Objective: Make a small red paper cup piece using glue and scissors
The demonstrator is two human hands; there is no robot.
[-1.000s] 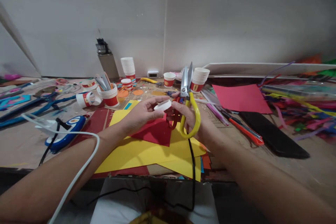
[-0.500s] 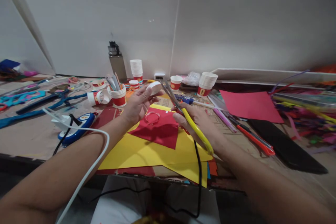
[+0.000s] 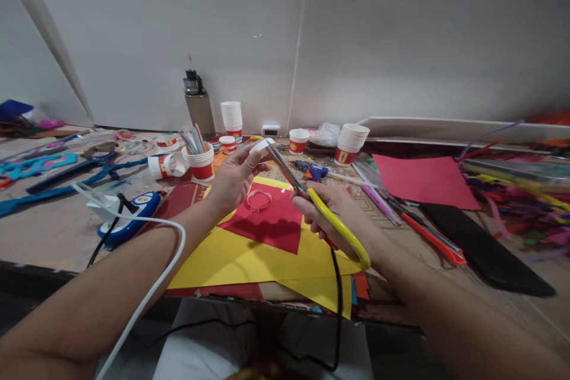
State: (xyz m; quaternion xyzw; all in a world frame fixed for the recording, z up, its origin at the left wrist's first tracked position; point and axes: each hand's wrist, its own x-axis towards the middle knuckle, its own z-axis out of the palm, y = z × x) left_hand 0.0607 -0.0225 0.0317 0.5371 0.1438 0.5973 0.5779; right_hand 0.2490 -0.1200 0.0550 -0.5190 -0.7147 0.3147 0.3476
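Observation:
My left hand (image 3: pixel 234 173) pinches a small round white piece of paper cup (image 3: pixel 260 146) between thumb and fingers, above the table. Scissors (image 3: pixel 329 211) with a yellow handle are gripped in my right hand (image 3: pixel 332 214). Their blades reach up and left, and the tips meet the edge of the white piece; whether they are closed on it I cannot tell. Below my hands, a red paper sheet (image 3: pixel 278 228) lies on larger yellow sheets (image 3: pixel 214 264). A thin ring-shaped strip (image 3: pixel 259 201) rests on the red sheet.
A paper cup with pencils (image 3: pixel 200 164) and a blue device (image 3: pixel 133 222) stand to the left. Stacked cups (image 3: pixel 351 143) and a blue glue gun (image 3: pixel 315 173) are behind my right hand. A red cutter (image 3: pixel 434 240) and black case (image 3: pixel 487 249) lie at right.
The white piece has tilted in my left hand to show its edge. My right hand has shifted slightly, bringing the scissor blades from beside the piece to its edge, closer together.

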